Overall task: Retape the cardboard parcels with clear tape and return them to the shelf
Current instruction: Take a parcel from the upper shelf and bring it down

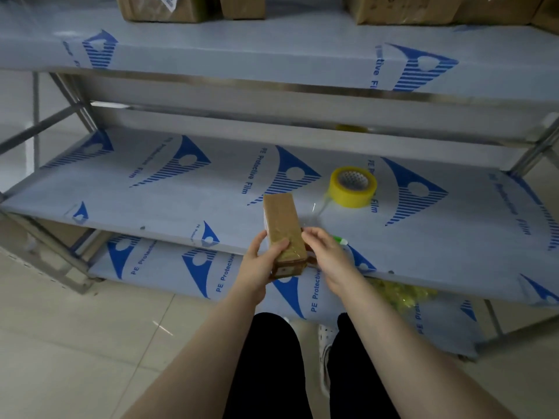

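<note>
A small long cardboard parcel [282, 225], glossy with tape, is held over the front edge of the middle shelf [151, 189]. My left hand [260, 261] grips its near end, thumb on top. My right hand [325, 252] touches the parcel's right side near the same end, fingers curled against it. A roll of yellowish clear tape [352, 186] lies on the middle shelf just beyond and right of the parcel, with a loose strip trailing toward it. A green-tipped object [340, 239] peeks out behind my right hand.
Several cardboard boxes [160, 7] stand on the top shelf [272, 52]. Crumpled yellowish tape [402, 293] lies on the bottom shelf at right. The shelves carry blue-printed protective film. Tiled floor [75, 343] spreads to the left; my legs are below.
</note>
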